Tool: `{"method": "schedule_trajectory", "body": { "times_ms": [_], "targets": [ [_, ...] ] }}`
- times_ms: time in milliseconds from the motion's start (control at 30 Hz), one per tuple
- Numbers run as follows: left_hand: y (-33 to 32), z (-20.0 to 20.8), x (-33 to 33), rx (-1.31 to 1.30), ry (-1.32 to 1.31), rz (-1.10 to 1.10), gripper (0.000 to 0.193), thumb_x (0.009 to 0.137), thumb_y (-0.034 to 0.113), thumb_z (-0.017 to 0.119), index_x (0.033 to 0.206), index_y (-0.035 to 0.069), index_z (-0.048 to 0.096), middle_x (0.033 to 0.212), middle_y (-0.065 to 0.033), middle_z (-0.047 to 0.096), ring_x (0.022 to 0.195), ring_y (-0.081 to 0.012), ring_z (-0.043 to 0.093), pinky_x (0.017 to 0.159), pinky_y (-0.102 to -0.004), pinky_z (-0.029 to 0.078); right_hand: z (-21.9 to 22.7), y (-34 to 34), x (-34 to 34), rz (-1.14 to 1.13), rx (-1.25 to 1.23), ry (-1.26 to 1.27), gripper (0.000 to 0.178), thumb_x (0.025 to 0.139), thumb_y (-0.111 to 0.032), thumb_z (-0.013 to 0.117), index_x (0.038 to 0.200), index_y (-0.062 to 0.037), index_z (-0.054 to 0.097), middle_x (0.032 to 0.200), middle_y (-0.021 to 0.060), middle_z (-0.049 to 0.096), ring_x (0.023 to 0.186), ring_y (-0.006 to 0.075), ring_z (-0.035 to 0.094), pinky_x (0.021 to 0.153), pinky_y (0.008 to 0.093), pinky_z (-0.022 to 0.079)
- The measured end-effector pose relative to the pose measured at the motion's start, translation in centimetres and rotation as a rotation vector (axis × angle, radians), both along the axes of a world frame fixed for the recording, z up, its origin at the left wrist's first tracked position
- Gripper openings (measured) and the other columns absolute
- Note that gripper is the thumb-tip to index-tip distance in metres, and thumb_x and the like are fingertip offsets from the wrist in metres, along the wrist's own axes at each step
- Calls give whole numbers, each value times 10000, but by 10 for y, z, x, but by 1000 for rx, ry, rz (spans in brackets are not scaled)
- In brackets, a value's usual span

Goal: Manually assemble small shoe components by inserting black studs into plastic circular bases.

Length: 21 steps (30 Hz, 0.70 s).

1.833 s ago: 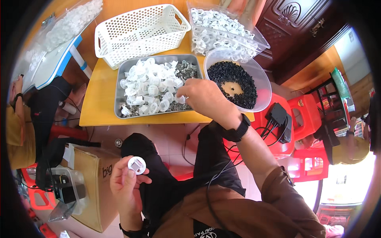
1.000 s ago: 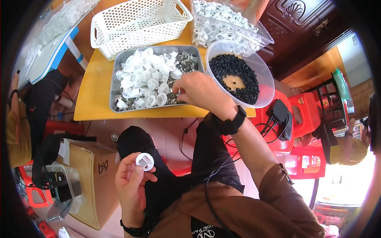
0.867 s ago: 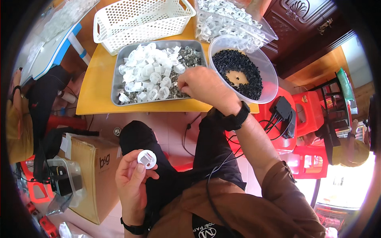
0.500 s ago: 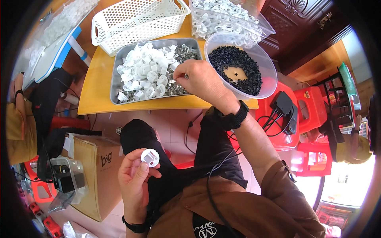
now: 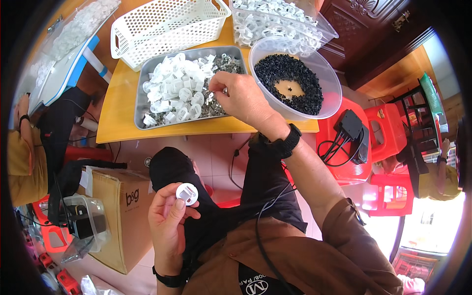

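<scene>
My left hand [image 5: 167, 216] is closed around a white round plastic part [image 5: 187, 193], pinched between thumb and fingers above my left thigh. The part has a rectangular opening in its face. Over the right side of a grey metal tray [image 5: 196, 121], my right hand [image 5: 242, 96] bends down with thumb and forefinger close together among small shiny metal pieces [image 5: 229, 64]. Whatever lies between those fingertips is too small to make out. A heap of similar white plastic parts [image 5: 177, 81] covers the tray's left and middle.
Right of the tray stands a translucent round tub [image 5: 333, 98] of small black pieces [image 5: 280, 69]. Behind are a white perforated basket [image 5: 167, 32] and a clear bin of white parts [image 5: 280, 27]. A cardboard box [image 5: 132, 231], red stools [image 5: 349, 167] and cables surround me. Co-workers sit at both sides.
My right hand has shifted slightly left over the metal pieces. The round part in my left hand has tilted a little. The whole view has moved slightly.
</scene>
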<state>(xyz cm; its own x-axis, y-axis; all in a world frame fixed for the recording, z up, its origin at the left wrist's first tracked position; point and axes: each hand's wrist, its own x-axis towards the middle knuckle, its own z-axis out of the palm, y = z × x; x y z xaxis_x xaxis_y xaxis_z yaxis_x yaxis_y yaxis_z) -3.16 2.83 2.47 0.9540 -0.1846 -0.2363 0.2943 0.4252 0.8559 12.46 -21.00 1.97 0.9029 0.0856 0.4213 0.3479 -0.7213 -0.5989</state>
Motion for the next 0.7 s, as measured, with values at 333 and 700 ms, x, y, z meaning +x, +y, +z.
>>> {"method": "schedule_trajectory", "body": {
  "times_ms": [333,700],
  "targets": [
    [5,-3,0,6,14,-5,255,893,87,586,1138,23,550,982,-100,627,821,-165,631,626,-262,544,1,3,-5,26,7,-39,116,765,-58,576,828,-60,673,799,159,657,738,344,634,675,430,507],
    [-3,-5,0,-24,-22,-15,317,839,30,648,1140,19,549,1020,-114,623,876,-182,621,684,-298,543,34,27,-111,336,375,76,119,746,44,651,836,-33,658,782,40,636,680,115,597,575,234,449]
  ]
}}
